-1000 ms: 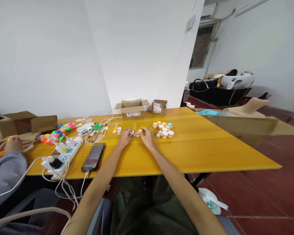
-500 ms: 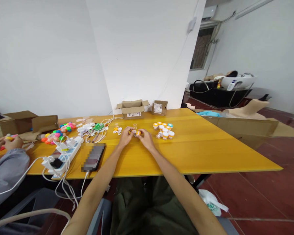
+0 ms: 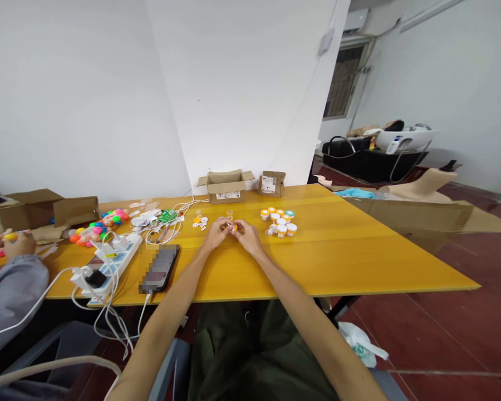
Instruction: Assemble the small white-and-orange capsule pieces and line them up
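Note:
My left hand and my right hand meet over the yellow table, fingertips pinched together on a small orange piece. It is too small to make out in detail. To the right stands a cluster of small white pots with orange lids. Small white and orange bits lie to the left of my hands. A small clear ring sits just behind them.
Two open cardboard boxes stand at the table's far edge. A phone, a power strip with cables and coloured balls lie to the left. Another person's hands and grey sleeve are at the far left.
My hands have drawn together from lying apart on the table. The small orange piece is now lifted and pinched between both sets of fingertips.

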`<state>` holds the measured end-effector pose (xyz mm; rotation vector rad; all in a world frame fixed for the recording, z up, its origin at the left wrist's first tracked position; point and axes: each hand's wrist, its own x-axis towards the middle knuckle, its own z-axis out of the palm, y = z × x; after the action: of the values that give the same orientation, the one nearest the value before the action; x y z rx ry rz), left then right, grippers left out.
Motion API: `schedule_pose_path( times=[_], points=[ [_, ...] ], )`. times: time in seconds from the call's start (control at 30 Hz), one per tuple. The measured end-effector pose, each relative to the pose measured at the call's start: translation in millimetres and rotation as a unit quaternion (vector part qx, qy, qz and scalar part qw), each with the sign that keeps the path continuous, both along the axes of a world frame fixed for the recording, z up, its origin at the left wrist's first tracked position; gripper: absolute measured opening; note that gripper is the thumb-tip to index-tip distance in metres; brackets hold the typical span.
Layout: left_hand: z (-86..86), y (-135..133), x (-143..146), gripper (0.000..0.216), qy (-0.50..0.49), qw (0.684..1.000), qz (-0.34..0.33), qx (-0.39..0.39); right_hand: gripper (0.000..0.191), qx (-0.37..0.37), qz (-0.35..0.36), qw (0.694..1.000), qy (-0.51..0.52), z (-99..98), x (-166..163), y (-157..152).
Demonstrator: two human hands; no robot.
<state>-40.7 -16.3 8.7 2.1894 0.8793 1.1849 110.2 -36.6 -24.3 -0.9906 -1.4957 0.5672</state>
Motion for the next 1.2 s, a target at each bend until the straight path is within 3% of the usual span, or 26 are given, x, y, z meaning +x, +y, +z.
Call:
schedule_pose_path(
  times=[0.4, 1.2],
  points=[
    [1.1, 3, -6, 0.012, 0.024, 1.0, -0.005, 0.008, 0.031, -0.043, 0.081, 0.993, 0.08, -9.8, 1, 11],
    [1.1, -5, -2, 0.01, 0.057, 0.998, 0.011, 0.016, 0.022, -0.046, 0.079, 0.992, 0.086, -4.4, 3, 9]
  ],
)
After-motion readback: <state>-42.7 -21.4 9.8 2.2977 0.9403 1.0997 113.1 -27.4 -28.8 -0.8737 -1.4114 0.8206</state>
